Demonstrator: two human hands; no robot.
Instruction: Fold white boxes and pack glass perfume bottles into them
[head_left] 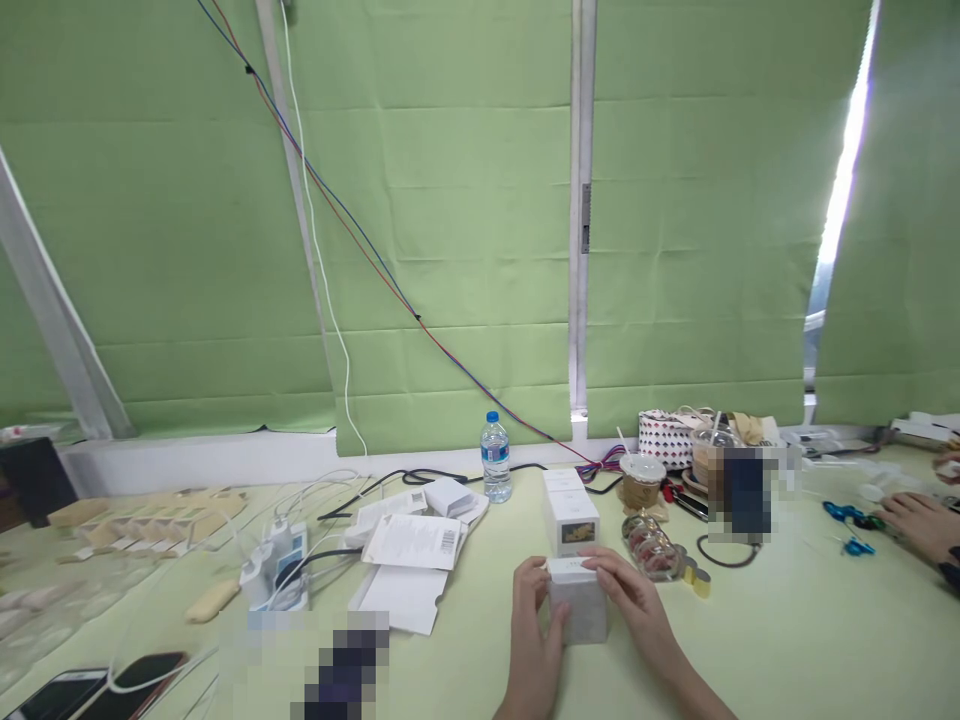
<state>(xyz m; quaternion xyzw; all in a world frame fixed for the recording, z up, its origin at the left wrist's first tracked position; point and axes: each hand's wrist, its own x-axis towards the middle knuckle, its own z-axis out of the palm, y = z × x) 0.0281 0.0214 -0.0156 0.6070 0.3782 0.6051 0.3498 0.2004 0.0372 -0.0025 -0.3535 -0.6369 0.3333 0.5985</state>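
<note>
A small box point(585, 610) with a white top and greyish front stands on the table between my two hands. My left hand point(534, 625) grips its left side, thumb against the front and fingers bent at the top corner. On the other side, my right hand point(634, 600) has its fingertips pressed on the top right edge. Just behind is a row of white boxes point(570, 510), the front one bearing a dark picture label. What is inside the small box cannot be seen.
Flattened white packaging point(412, 545), a power strip point(281, 570) with cables and two phones point(135, 685) lie to the left. A water bottle point(495, 460) stands behind. Rightward are a cup point(643, 483), tape rolls point(651, 548), blue scissors point(851, 520) and another person's hand point(919, 525).
</note>
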